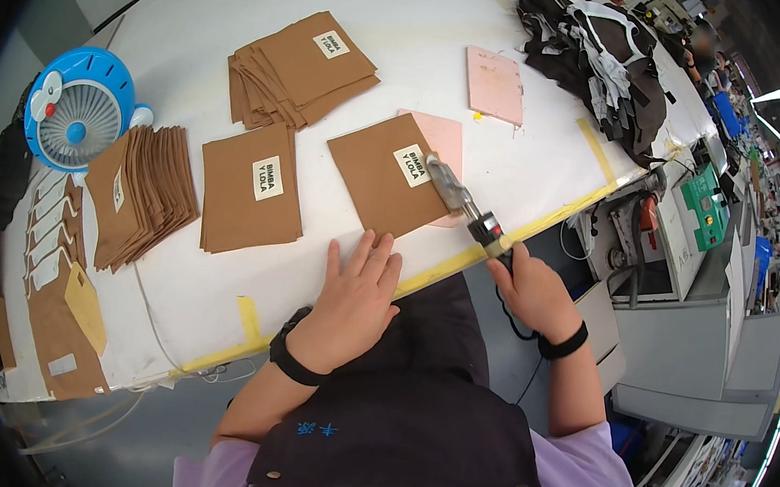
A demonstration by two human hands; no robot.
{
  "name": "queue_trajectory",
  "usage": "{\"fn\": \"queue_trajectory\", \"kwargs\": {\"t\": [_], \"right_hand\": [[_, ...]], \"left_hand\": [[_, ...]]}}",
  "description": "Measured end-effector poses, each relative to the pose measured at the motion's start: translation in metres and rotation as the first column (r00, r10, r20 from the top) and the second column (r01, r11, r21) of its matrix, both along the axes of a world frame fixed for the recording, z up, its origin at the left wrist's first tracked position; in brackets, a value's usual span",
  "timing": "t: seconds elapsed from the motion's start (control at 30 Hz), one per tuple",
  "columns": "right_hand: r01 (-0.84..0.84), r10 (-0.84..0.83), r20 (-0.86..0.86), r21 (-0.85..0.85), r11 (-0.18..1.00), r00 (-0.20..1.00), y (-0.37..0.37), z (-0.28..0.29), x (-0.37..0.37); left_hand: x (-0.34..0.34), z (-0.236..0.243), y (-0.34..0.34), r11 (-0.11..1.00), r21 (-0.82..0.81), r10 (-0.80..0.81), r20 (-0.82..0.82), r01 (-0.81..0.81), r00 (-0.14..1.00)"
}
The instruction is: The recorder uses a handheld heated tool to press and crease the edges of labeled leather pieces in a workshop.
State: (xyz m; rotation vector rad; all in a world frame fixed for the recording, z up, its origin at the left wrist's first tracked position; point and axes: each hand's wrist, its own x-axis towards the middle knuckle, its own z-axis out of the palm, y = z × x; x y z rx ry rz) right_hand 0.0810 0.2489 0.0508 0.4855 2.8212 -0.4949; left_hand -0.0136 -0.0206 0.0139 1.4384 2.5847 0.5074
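Observation:
A flat brown fabric panel [376,191] with a white label [412,165] lies in front of me, partly over a pink sheet [442,145]. My left hand [350,301] rests with fingers stretched, its fingertips at the near edge of the panel. Closed round the handle end of a small corded iron is my right hand [533,290]. The iron [456,194] has a metal head, which touches or hovers over the panel's right edge beside the label; I cannot tell which.
Stacks of similar brown panels stand at the far side [304,66], left of centre [235,196] and farther left [146,192]. A blue fan [78,120] is at the left. A pink pad [494,85] and dark fabric pieces [604,67] lie far right. Yellow tape [444,267] marks the table edge.

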Motion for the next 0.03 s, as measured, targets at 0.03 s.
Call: {"fn": "queue_trajectory", "kwargs": {"t": [0.03], "right_hand": [[0.02, -0.02, -0.002, -0.052, 0.998, 1.0, 0.0039, -0.0024, 0.0109]], "left_hand": [[-0.0006, -0.0004, 0.0015, 1.0, 0.003, -0.006, 0.001, 0.006, 1.0]]}}
